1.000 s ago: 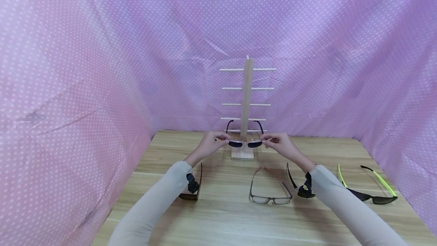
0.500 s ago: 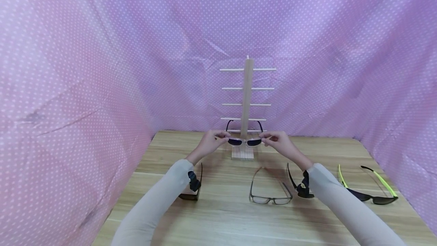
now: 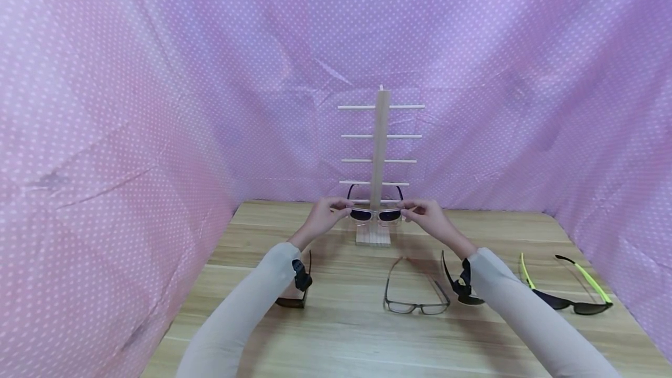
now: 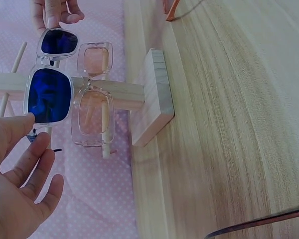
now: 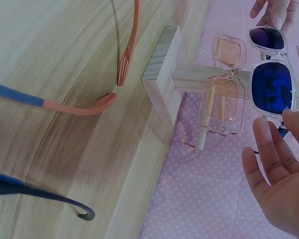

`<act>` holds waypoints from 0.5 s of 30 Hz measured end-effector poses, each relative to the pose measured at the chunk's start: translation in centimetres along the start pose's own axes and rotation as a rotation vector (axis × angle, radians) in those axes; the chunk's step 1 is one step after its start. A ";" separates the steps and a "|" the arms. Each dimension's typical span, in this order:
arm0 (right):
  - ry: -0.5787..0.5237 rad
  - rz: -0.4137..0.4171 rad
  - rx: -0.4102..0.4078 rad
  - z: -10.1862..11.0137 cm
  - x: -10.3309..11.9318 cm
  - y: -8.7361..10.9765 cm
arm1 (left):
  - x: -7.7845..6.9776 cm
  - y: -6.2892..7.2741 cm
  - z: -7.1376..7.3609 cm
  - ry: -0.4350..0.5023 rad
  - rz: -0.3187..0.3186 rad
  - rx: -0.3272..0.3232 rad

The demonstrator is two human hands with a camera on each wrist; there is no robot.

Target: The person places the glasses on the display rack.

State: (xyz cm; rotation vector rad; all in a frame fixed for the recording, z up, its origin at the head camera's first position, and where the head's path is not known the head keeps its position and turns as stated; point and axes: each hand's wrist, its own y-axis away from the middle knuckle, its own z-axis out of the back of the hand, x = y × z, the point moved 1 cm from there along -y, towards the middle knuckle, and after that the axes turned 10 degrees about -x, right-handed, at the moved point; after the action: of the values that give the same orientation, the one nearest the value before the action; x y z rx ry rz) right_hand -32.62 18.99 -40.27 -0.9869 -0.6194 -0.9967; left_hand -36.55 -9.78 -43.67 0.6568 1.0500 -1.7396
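Clear-framed sunglasses with dark blue lenses are held between both hands in front of a wooden eyewear stand. My left hand pinches one end of the frame between thumb and fingers; the right hand pinches the opposite end. In the head view the temples reach back on either side of the post, near the lower rods. Whether they touch a rod is unclear. Just below, pink-tinted clear-framed glasses hang on the lowest rod. The wrist views show the other fingers of each hand spread loosely.
On the wooden table lie grey-framed glasses, black sunglasses partly behind the right wrist, lime-and-black sunglasses, and brown-lensed sunglasses partly behind the left forearm. Pink dotted cloth encloses the back and sides.
Both hands have risen slightly with the blue-lensed sunglasses. Their lenses show more fully to the head view, and the pink-tinted glasses show beneath them. The stand and table eyewear stay put.
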 end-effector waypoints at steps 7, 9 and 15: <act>-0.008 0.022 0.000 0.1 -0.2 -0.3 | 0.1 -0.2 -0.3 0.010 0.021 0.004; 0.003 0.029 -0.005 0.2 -0.2 -0.4 | 0.1 -0.3 -0.4 0.008 0.025 -0.002; 0.026 0.016 -0.006 0.3 -0.2 -0.7 | -0.1 -0.5 -0.6 -0.010 0.011 -0.033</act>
State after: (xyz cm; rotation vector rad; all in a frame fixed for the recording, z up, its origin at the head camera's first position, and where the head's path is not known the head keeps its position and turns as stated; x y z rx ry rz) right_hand -33.30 19.17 -40.03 -0.9818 -0.5861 -0.9960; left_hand -36.96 -9.18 -43.74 0.6311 1.0644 -1.7108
